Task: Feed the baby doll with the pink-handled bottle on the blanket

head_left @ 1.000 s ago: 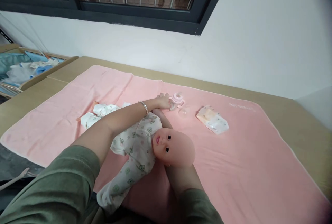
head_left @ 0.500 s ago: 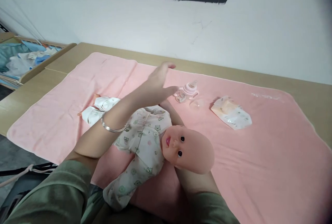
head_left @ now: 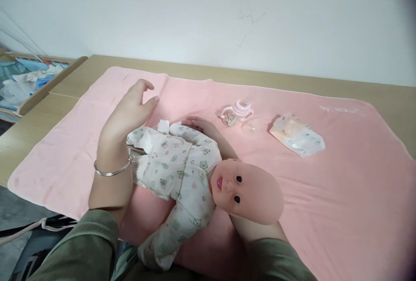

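A baby doll (head_left: 175,164) in a white printed outfit lies on its back, its bald head to the right. My right forearm passes under its neck. My right hand (head_left: 206,127) curls around the doll's far arm, its fingers partly covered by the sleeve. Above the doll's lower body, my left hand (head_left: 128,109) hovers with thumb and fingers apart and nothing in it. A silver bangle (head_left: 112,172) circles my left wrist. The doll's legs are mostly hidden behind my left arm.
A pink blanket (head_left: 325,211) covers much of the wooden table (head_left: 69,81). Beyond the doll lie a pink-handled baby bottle (head_left: 236,112), a clear cap (head_left: 249,127) and a white printed packet (head_left: 297,135). A wooden crib (head_left: 55,83) with cloths stands at far left, and a wall rises behind.
My left hand has swung left, from above the doll's chest to above its lower body. My right hand has come into sight at the doll's far arm. The view has shifted slightly.
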Tool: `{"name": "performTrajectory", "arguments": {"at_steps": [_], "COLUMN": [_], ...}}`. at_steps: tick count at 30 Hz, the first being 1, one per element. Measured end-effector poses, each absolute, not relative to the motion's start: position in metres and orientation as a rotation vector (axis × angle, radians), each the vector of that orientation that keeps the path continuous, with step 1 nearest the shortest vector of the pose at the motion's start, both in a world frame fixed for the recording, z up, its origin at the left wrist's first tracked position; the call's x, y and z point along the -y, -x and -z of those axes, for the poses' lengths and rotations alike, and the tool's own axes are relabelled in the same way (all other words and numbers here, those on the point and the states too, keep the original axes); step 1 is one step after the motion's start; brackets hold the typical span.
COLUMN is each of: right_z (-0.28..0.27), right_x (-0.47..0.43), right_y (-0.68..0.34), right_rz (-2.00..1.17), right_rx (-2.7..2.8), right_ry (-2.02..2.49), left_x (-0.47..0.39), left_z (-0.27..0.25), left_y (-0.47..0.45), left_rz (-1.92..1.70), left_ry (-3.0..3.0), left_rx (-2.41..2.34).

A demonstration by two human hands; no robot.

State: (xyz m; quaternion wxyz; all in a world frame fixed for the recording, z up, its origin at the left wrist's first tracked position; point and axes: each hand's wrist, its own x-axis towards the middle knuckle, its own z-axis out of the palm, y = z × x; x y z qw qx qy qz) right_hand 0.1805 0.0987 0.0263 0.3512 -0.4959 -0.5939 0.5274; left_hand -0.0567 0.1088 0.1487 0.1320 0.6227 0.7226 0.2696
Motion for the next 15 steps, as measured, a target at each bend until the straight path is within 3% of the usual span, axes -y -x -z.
{"name": "performTrajectory", "arguments": {"at_steps": [9,15], "right_z": [-0.039,-0.026], "right_x": [-0.105,-0.095], "right_y": [-0.182,-0.185], "right_rz": [-1.302,-1.360], "right_rx": [1.586,1.581], "right_ry": [1.236,1.277], "left_x": [-0.143,-0.155], "left_z": [-0.125,-0.100], "left_y": [0.066,0.060], "left_rz": [-0.009,0.206], "left_ry": [-1.756,-1.801], "left_rx": [-2.225,-2.054]}}
